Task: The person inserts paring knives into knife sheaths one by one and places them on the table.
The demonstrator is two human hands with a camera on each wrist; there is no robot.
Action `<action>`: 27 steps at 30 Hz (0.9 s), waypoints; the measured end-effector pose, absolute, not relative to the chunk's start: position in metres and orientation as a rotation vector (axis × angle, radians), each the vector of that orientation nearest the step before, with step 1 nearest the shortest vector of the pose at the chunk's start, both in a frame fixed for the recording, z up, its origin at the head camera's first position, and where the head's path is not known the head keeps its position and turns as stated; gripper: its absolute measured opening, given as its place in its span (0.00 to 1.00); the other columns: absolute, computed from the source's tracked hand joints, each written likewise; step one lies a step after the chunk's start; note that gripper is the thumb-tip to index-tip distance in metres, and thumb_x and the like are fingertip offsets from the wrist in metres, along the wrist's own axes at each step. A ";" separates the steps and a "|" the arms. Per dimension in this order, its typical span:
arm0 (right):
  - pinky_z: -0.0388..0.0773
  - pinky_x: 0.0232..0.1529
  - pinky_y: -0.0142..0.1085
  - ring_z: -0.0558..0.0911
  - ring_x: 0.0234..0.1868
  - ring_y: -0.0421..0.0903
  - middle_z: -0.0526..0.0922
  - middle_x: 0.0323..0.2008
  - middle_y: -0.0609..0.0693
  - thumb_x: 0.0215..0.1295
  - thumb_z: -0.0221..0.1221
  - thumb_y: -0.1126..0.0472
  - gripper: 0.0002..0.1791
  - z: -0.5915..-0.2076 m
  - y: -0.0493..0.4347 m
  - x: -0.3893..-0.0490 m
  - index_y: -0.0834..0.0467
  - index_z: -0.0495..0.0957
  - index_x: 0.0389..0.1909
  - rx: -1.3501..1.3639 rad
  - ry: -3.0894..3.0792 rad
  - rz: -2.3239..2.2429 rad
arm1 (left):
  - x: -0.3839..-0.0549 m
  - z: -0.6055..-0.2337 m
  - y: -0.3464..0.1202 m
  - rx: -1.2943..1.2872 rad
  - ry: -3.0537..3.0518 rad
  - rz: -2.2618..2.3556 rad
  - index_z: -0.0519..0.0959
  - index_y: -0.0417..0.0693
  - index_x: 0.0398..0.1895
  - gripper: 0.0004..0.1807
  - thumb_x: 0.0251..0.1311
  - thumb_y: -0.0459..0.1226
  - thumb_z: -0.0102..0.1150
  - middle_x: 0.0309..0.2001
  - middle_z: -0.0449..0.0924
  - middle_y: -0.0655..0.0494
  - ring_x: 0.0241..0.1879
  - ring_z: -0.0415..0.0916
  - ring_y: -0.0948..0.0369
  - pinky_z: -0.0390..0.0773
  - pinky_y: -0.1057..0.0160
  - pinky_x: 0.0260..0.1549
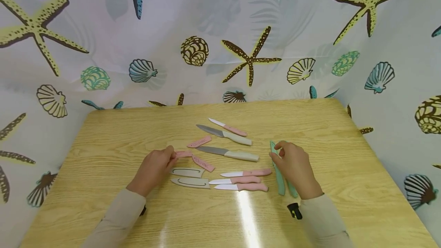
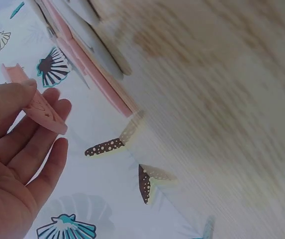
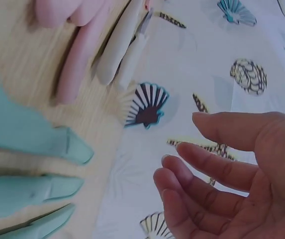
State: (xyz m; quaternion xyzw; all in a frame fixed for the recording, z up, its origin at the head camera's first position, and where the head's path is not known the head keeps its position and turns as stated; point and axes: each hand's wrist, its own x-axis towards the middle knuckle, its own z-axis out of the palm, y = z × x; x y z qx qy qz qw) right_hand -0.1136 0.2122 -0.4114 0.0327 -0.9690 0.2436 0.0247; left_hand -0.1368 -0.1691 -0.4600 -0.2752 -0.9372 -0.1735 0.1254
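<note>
My left hand pinches a pink knife sheath between thumb and fingers, raised off the wood in the left wrist view. Two more pink sheaths, one lettered sheath and another sheath, lie just right of that hand. Below them are two beige sheaths. My right hand hovers over green knives that appear sheathed. Its fingers are loosely bent and hold nothing, with thumb and fingertips apart in the right wrist view. The hand partly hides the green knives in the head view.
Several pink-handled knives with bare white blades lie mid-table, one pink knife farther back. Two beige-handled knives have bare grey blades pointing left. The wooden table meets a shell-patterned cloth behind and at the sides.
</note>
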 end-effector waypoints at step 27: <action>0.82 0.35 0.44 0.82 0.35 0.55 0.84 0.36 0.61 0.63 0.63 0.65 0.09 -0.439 0.148 -0.202 0.68 0.83 0.38 0.250 -2.980 0.660 | -0.121 -0.464 -0.176 -0.724 -2.538 -0.650 0.84 0.44 0.45 0.19 0.46 0.32 0.74 0.37 0.79 0.56 0.33 0.77 0.62 0.80 0.64 0.29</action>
